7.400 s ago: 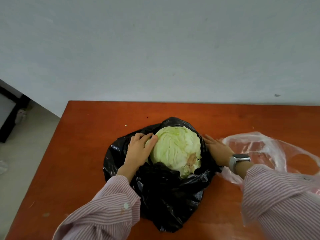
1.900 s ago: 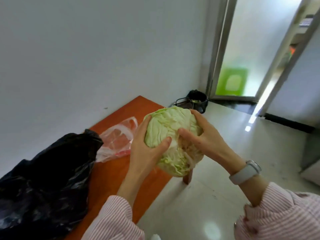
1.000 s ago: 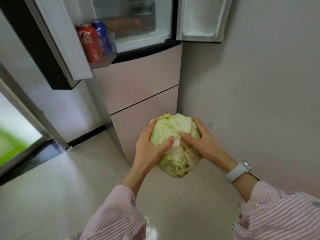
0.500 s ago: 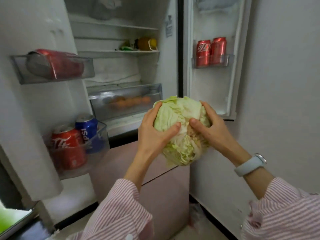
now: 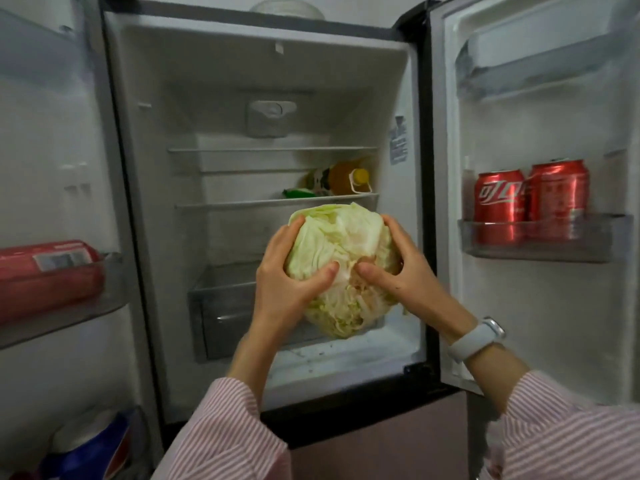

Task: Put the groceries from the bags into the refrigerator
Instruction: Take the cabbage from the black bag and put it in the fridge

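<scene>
Cabbage (image 5: 341, 265) held up in both hands, in front of the open refrigerator (image 5: 263, 81) compartment, not resting on anything. It sits roughly level with the gap below the lower glass shelf (image 5: 242, 203) and overlaps the view of the clear crisper drawer (image 5: 221, 306) behind it.

Left hand (image 5: 289, 285): palm on the left flank of the head, fingers wrapped round the far side, thumb pressed across the front near the pale core. Right hand (image 5: 403, 271): mirrored on the right flank, fingers curled over the top right edge, thumb pressed toward the middle. Thumb tips near each other, apart. Fingers on both hands moderately spread, clamped on the leaves. Outer leaves at the bottom hang loose and ragged.

Right wrist has a watch with a pale band (image 5: 476, 341). Both sleeves striped pink and white (image 5: 225, 434).

Fridge interior: bottle with yellow cap (image 5: 348, 176) lying on the lower shelf, back right, with a green item (image 5: 299, 192) beside it; can't tell what that is, too blurred. Upper shelf looks bare.

Right door bin (image 5: 540, 247): two red cola cans (image 5: 530, 199) upright, side by side, touching or nearly so. Left door bin (image 5: 69, 306): red package (image 5: 48, 271) lying flat. Lower left door: blue and white container (image 5: 93, 445), blurred, cut off at frame edge.

White object (image 5: 287, 6) on top of the fridge, mostly cropped.
</scene>
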